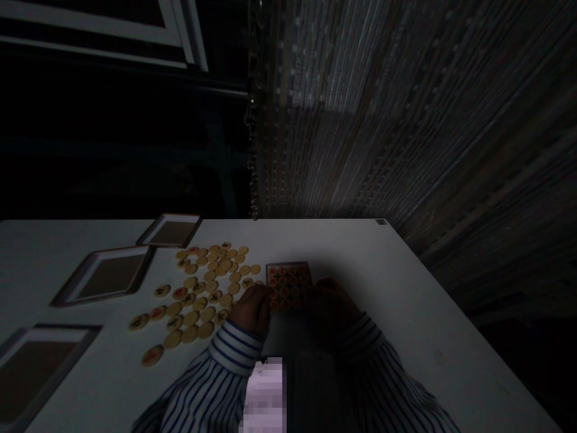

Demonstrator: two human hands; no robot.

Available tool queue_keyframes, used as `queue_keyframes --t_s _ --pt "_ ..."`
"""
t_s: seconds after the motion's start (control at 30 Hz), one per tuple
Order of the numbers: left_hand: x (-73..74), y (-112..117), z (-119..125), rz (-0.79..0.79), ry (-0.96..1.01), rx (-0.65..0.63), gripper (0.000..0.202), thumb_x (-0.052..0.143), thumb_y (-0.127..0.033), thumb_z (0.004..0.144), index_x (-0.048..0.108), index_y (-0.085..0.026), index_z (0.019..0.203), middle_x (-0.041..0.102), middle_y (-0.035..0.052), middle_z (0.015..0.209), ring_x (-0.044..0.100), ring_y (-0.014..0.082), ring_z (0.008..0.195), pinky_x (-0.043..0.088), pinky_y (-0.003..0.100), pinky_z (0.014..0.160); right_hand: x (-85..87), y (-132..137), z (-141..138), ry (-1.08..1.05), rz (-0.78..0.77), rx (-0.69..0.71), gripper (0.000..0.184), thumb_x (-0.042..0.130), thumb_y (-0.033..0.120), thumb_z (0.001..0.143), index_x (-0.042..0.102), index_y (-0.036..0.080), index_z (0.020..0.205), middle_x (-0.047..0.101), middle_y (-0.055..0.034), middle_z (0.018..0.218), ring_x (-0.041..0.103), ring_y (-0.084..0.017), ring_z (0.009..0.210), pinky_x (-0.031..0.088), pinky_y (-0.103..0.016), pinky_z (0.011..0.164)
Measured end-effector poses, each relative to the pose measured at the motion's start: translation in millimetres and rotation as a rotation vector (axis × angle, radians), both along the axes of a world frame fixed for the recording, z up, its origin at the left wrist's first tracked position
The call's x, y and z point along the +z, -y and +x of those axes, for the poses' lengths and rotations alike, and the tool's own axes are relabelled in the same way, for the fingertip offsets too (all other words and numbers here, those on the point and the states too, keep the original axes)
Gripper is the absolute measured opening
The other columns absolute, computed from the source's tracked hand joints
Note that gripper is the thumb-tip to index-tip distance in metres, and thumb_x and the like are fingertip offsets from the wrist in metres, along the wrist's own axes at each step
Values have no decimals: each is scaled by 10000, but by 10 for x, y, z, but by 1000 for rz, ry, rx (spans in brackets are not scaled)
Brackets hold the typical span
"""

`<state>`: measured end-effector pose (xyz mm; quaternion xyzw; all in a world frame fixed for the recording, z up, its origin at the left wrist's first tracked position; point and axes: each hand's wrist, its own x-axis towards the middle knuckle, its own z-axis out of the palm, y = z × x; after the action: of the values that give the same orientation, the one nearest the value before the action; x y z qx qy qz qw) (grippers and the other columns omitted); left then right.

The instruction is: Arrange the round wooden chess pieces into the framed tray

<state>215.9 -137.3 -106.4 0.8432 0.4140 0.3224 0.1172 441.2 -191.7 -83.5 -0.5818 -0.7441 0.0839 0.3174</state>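
Note:
A small shallow box [288, 285] stands in front of me, filled with rows of round Chinese chess pieces marked in red. My left hand [252, 310] is closed at its left edge, fingers curled against the side. At the right edge is my right hand [334, 305], closed around that side; deep shadow hides much of its fingers. Loose Chinese chess pieces [208, 314] lie spread on the white table to the left, close by my left hand. Some show red or black characters, while many are plain side up.
Three shallow framed trays line the left side of the white table [374, 258]: a near one [67, 328], a middle one [146, 264] and a far one [198, 224]. A strand curtain [333, 120] hangs behind the table's far edge. The light is dim.

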Motion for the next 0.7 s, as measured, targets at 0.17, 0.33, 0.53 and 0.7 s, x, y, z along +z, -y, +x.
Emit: queue_keyframes --t_s 0.17,0.33,0.53,0.7 --pt "-7 -24 -28 1 -21 -13 284 386 -224 799 604 -164 971 633 96 951 593 200 900 504 343 795 -13 -24 7 31 8 -30 151 595 272 703 648 175 806 544 -74 815 537 -170 751 486 -299 661" --pt "11 23 22 2 13 45 275 381 -217 800 607 -173 949 632 84 928 598 190 870 506 332 782 -34 -33 36 22 11 8 160 595 269 700 640 165 813 549 -78 824 537 -167 755 482 -292 676" --pt "-18 -20 -13 43 -17 -24 285 386 -212 797 603 -153 971 636 95 921 604 190 864 511 324 772 -67 -29 48 17 -30 8 181 593 305 708 652 165 806 557 -76 829 541 -159 742 475 -280 660" --pt "0 11 14 13 18 25 282 378 -209 798 605 -142 951 632 104 924 593 203 876 505 350 778 -36 -17 33 -9 -25 0 176 580 282 718 657 162 822 554 -75 820 537 -161 746 471 -279 661"
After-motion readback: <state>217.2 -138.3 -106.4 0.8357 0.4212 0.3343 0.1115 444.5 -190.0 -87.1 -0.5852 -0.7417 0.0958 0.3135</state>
